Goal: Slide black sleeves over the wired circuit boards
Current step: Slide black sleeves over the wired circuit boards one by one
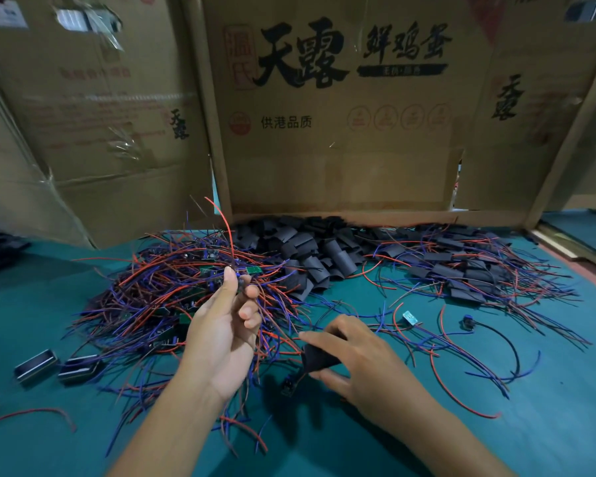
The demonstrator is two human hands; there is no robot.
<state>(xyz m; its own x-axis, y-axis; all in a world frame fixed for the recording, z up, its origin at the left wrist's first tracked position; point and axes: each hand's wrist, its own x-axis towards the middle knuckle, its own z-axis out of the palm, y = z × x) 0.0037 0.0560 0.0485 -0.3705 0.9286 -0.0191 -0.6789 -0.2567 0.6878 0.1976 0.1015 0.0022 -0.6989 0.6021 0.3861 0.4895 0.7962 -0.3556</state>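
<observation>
The left hand (226, 325) is raised above the table, palm turned toward the camera. Its thumb and first fingers pinch something small and dark at the fingertips, and a red wire (225, 226) stands up from this pinch. I judge it is one wired board, but the board itself is too small and hidden to be sure.

The right hand (356, 356) is lower and closer to the body, just beside the left wrist. Its thumb and fingers are curled around one black sleeve (319, 358), which lies roughly level, with its long axis running left to right. The end of the sleeve toward the left hand looks free. So the board is up and to the left of the sleeve, and the two are still apart. For the next move, I think the left hand must bring the wire ends down to that end, or the sleeve must rise to meet them.

The table is covered with a green mat (496, 442). A tangle of red and blue wired boards (172, 280) lies behind the left hand, a heap of empty sleeves (310, 253) is in the middle, and a pile of boards already covered (461, 270) is at the right. Cardboard boxes (341, 132) stand like a wall behind.
</observation>
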